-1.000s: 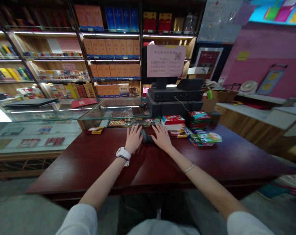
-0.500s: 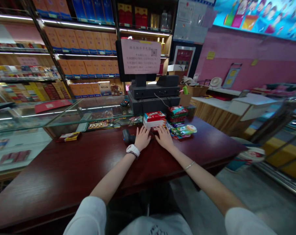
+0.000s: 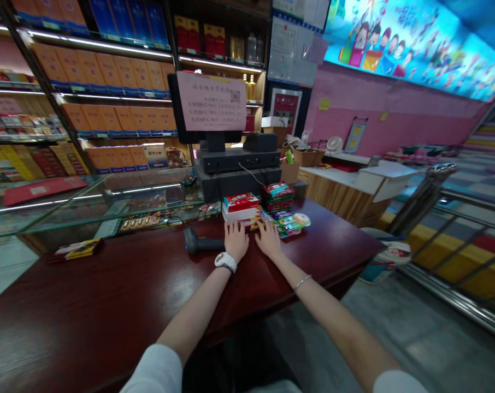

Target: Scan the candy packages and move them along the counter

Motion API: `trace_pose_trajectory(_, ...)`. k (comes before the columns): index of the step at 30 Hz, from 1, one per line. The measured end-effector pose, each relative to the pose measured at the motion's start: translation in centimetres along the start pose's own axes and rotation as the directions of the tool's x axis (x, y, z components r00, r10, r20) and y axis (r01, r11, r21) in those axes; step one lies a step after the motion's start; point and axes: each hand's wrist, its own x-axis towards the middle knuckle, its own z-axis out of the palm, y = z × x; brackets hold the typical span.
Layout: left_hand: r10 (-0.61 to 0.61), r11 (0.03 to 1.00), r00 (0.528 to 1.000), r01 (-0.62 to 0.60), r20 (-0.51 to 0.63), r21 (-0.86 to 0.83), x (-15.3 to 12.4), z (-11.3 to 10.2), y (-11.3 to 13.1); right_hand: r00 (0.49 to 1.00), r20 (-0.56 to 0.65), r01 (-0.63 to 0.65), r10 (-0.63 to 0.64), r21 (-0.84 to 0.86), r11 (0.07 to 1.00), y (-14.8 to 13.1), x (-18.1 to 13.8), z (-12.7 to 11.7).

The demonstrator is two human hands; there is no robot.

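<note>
My left hand (image 3: 236, 242), with a white watch at the wrist, has its fingers spread at the front of a stack of red-and-white boxes (image 3: 241, 207). Beside it my right hand (image 3: 269, 238) is spread too, its fingertips by some small colourful packets (image 3: 255, 218) at the stack's right. Neither hand is closed round anything. A black barcode scanner (image 3: 196, 243) lies left of my left hand, its handle end partly hidden by that hand. Right of the boxes are a pile of red and green packets (image 3: 277, 196) and several green snack packs (image 3: 293, 222).
A dark cash register (image 3: 239, 164) and a monitor with a pink sign (image 3: 210, 101) stand behind the boxes. Yellow and red packets (image 3: 77, 249) lie at the left of the brown desk (image 3: 120, 295). A glass display case (image 3: 120, 191) borders its back. A bucket (image 3: 384, 254) stands right of it.
The camera view has swung to the right, so the scene sits further left. More of the scanner's handle shows beside my left hand. Both hands stay spread near the boxes.
</note>
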Motion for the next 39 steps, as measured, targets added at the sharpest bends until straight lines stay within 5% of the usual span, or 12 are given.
trace_pose_trajectory(18, 0.062, 0.997, 0.992, -0.066, 0.106, 0.042, -0.4, 0.5, -0.6, 0.997, 0.081, -0.017, 0.018, -0.016, 1.0, 0.9, 0.4, 1.1)
trace_pose_trajectory(28, -0.048, 0.979, 0.998, 0.042, -0.028, -0.199, -0.5, -0.6, -0.6, 0.987, -0.161, 0.006, 0.027, 0.205, 0.979, 2.3, 0.8, 2.0)
trace_pose_trajectory(39, -0.036, 0.997, 0.997, 0.032, -0.064, -0.073, 0.0, -0.7, -1.5, 0.974, -0.222, -0.012, 0.048, 0.161, 0.987, 2.1, 0.4, 0.4)
